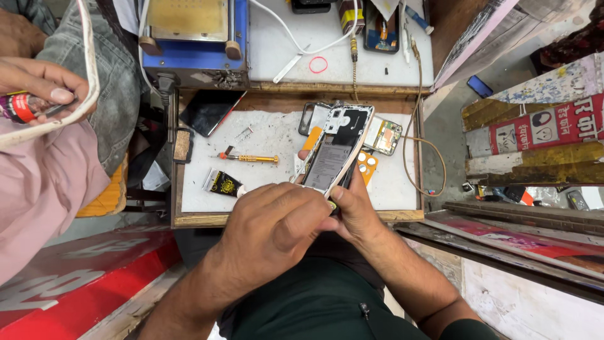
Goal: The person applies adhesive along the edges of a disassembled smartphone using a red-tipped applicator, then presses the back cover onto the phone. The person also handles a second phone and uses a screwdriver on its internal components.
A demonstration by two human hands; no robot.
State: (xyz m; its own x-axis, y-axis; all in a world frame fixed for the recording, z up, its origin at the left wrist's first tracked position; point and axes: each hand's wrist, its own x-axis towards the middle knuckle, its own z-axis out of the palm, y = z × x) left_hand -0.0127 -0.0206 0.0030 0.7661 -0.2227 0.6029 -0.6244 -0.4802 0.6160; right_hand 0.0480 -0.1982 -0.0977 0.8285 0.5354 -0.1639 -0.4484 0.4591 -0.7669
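Two hands meet over the near edge of the worktable [201, 211]. Left hand [277, 226], knuckles up, fingers curled and pressed around the lower end of an opened phone [336, 151]. Right hand [357, 211] beneath and beside it, thumb along the phone's edge, fingers wrapped behind. Phone tilted, held above the table's near right part, inner frame and battery showing. Yellow-handled screwdriver [251, 158] lies near the table's middle. Black glue tube [221, 182] toward the near left edge. Small circuit board [387, 136] just beyond the phone, toward the right edge. Dark glass panel [211, 110] at the far left corner. Another person's hand [44, 85] at far left pinches a small red tube [19, 107].
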